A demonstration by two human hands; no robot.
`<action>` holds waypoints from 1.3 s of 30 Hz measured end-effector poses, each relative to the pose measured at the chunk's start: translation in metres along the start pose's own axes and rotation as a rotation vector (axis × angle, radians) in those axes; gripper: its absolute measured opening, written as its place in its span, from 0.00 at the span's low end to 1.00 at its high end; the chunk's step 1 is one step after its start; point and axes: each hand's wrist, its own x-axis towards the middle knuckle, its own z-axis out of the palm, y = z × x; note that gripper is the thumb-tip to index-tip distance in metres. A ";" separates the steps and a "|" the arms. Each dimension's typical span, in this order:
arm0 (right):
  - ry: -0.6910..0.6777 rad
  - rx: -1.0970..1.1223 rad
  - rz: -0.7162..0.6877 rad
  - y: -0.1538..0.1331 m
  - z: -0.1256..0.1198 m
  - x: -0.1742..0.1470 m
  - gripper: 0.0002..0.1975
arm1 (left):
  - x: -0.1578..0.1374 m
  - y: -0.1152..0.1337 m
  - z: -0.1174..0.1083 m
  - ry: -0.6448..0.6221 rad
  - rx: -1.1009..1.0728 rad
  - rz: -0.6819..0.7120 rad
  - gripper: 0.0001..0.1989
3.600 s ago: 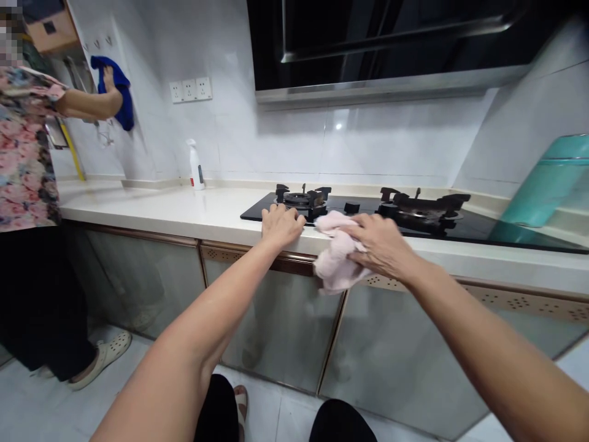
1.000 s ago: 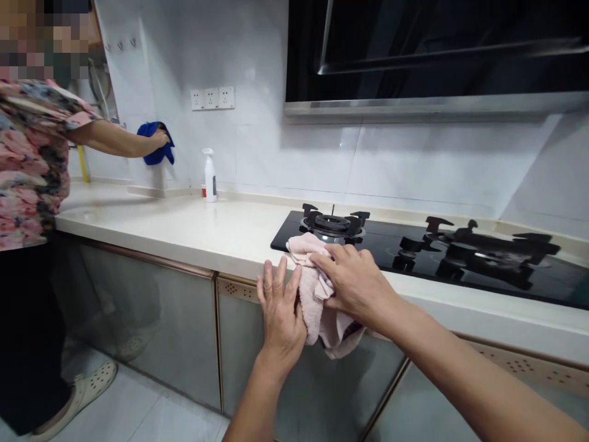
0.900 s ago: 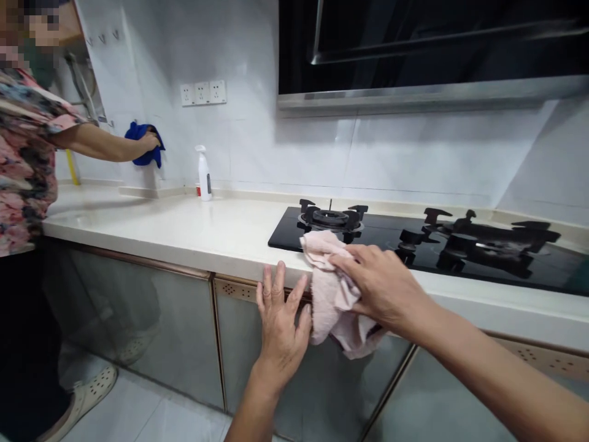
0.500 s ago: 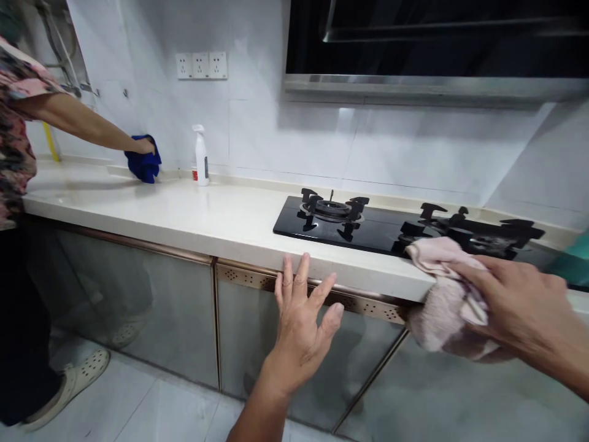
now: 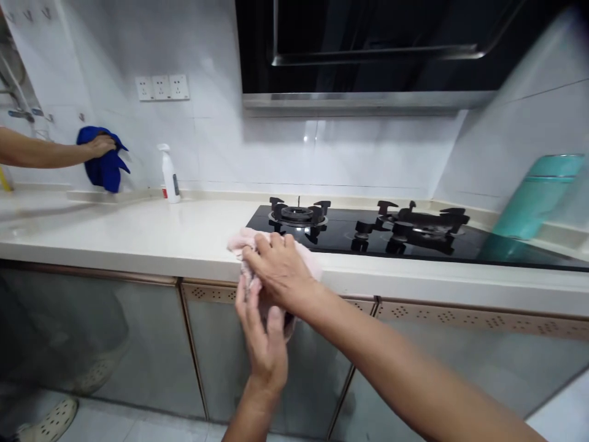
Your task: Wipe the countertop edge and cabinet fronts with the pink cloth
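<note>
A pale pink cloth (image 5: 238, 240) lies over the front edge of the white countertop (image 5: 202, 242), by the near left corner of the black gas hob (image 5: 331, 233). My right hand (image 5: 283, 270) is closed over the cloth and presses it against the edge. Part of the cloth hangs below that hand. Just under it, my left hand (image 5: 264, 350) is raised with fingers stretched and thumb apart, close to the hanging cloth; whether it touches the cloth is hard to see.
At the left, another person's hand (image 5: 102, 146) holds a blue cloth (image 5: 103, 169) against the wall. A white spray bottle (image 5: 170, 178) stands at the back. A turquoise flask (image 5: 529, 202) stands on the hob's right end. Above hangs a black range hood (image 5: 368, 80).
My right hand has moved left along the counter edge with the pink cloth, now above my left hand. The view has turned right, and the other person's blue cloth is higher on the wall.
</note>
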 end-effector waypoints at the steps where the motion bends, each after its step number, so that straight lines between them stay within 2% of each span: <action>1: -0.003 -0.017 0.003 -0.001 0.001 0.001 0.19 | 0.002 -0.005 0.000 0.032 -0.013 -0.033 0.23; 3: 0.002 -0.054 0.008 0.001 0.000 -0.006 0.20 | 0.004 -0.013 0.001 0.038 -0.008 -0.067 0.23; 6: 0.054 -0.091 0.023 0.016 -0.003 -0.032 0.20 | -0.008 -0.019 0.008 -0.030 0.046 -0.049 0.26; 11: 0.147 -0.166 0.106 0.059 -0.013 -0.098 0.21 | -0.052 -0.015 0.037 -0.325 0.069 0.081 0.31; 16: 0.124 -0.202 0.168 0.116 -0.033 -0.167 0.30 | -0.070 0.014 0.078 -0.653 0.102 -0.083 0.32; 20: 0.046 -0.201 0.259 0.163 -0.052 -0.217 0.35 | -0.070 0.044 0.102 -0.907 0.070 -0.045 0.35; 23: -0.016 -0.203 0.362 0.187 -0.068 -0.244 0.38 | -0.070 0.055 0.105 -1.029 0.061 -0.039 0.33; 26: -0.081 -0.191 0.453 0.194 -0.083 -0.252 0.37 | -0.070 0.057 0.101 -1.049 0.006 -0.167 0.33; 30: -0.149 -0.096 0.485 0.185 -0.098 -0.238 0.25 | -0.069 0.059 0.103 -1.055 -0.239 -0.428 0.43; 33: -0.102 0.076 0.513 0.173 -0.107 -0.220 0.19 | -0.067 0.070 0.116 -0.967 -0.404 -0.505 0.48; 36: 0.038 0.307 0.573 0.157 -0.115 -0.200 0.19 | -0.057 0.090 0.130 -0.776 -0.485 -0.396 0.45; 39: 0.181 0.622 0.707 0.144 -0.122 -0.174 0.22 | -0.034 0.118 0.136 -0.619 -0.519 -0.151 0.43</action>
